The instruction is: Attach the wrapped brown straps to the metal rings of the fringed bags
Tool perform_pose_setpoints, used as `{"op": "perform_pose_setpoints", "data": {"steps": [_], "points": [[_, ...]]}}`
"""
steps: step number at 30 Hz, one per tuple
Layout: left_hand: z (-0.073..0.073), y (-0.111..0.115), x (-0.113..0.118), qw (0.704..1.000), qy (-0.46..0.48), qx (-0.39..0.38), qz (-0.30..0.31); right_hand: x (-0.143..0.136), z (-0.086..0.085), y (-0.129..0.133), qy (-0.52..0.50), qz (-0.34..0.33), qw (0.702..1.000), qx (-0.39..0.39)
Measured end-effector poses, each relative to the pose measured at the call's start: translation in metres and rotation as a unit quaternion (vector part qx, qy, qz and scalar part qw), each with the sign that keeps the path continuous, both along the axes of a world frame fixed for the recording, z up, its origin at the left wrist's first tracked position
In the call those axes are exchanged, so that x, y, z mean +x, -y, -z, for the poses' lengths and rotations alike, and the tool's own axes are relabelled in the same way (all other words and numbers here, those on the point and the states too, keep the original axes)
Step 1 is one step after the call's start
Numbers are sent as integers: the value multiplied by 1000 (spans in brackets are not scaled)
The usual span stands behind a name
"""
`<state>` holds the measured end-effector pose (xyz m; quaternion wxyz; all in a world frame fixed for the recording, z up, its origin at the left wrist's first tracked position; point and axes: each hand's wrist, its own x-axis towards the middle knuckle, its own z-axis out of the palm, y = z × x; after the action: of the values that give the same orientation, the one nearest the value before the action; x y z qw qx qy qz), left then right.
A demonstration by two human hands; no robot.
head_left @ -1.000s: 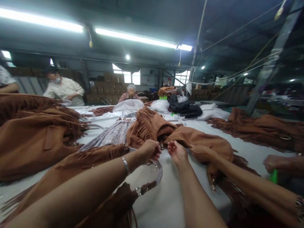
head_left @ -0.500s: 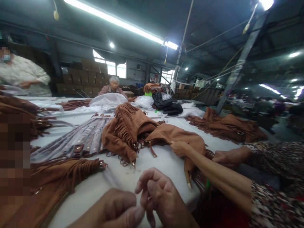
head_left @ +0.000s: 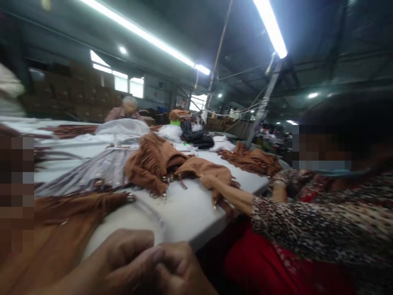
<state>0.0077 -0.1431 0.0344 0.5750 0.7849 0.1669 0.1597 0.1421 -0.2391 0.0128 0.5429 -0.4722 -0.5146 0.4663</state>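
Low in front of me, my left hand [head_left: 129, 254] and my right hand [head_left: 179, 262] meet, fingertips pinched against each other. Both are closed, and anything between the fingers is too small or hidden to make out. Left of them lies a brown fringed suede bag [head_left: 70, 217] with a metal ring and clasp. From its clasp end a plastic-wrapped strap [head_left: 155, 215] runs across the white table [head_left: 184, 209], just beyond my hands. Neither hand touches the bag.
At right, a co-worker's hand [head_left: 208, 181] rests on a brown bag [head_left: 205, 168]; their patterned sleeve [head_left: 294, 225] reaches over the table edge. Wrapped straps [head_left: 92, 172], a fringed bag [head_left: 150, 159], a brown pile [head_left: 254, 159] and black bags [head_left: 198, 137] lie beyond. Another person sits opposite.
My view has swung right, bringing more of the co-worker into sight. My right hand's raised, curled fingers have come down against my left hand.
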Motion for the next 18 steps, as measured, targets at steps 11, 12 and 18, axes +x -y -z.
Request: {"op": "perform_pose_setpoints", "data": {"steps": [11,12,18], "points": [[38,-39,-174,861,-155,374,-307,46,70,-49,260,313,910,-87],[50,-36,-184,854,-171,393,-294,50,74,-57,298,302,900,-102],[104,-17,-185,843,-301,415,-162,52,67,-116,472,188,842,-179]]}}
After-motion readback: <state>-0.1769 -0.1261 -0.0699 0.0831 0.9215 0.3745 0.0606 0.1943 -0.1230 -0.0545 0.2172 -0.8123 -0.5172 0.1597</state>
